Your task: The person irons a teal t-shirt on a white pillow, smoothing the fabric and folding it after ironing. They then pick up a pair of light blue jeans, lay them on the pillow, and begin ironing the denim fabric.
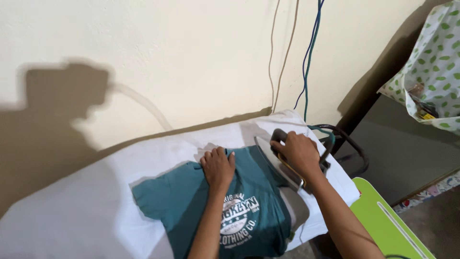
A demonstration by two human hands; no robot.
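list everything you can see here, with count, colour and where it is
t-shirt: one, teal with white print, spread flat on the white sheet
iron: one, dark handle, on the shirt's right side
white sheet: one, covering the ironing surface
cords: several, blue, green and beige, hanging down the wall
bag: one, white with green spots, upper right
green board: one, lime, lower right
left hand: pressed flat on the shirt
right hand: gripping the iron's handle
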